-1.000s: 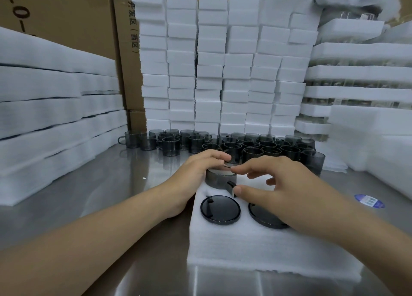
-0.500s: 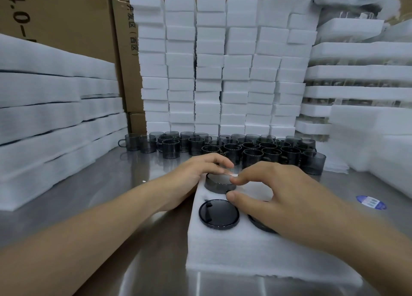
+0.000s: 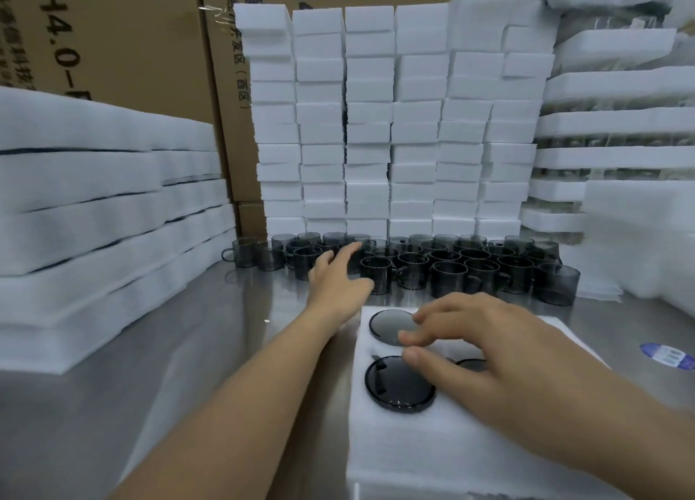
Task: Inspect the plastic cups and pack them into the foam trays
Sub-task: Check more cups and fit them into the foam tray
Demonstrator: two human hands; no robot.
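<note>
The smoky plastic cups (image 3: 470, 270) stand loose, rims up, at twelve o'clock from the foam tray (image 3: 432, 458). At least two more, such as the near cup (image 3: 398, 383), sit sunk in its wells. They look light, stiff and slick (thin walls, probably easy to scuff), so the side wall or the small handle seems the best hold. The left hand (image 3: 338, 277) reaches to eleven o'clock, fingers straight and holding nothing. The right hand (image 3: 489, 345) lies on the tray with loose, spread fingers. Both cups and tray rest on the steel surface (image 3: 169, 368).
</note>
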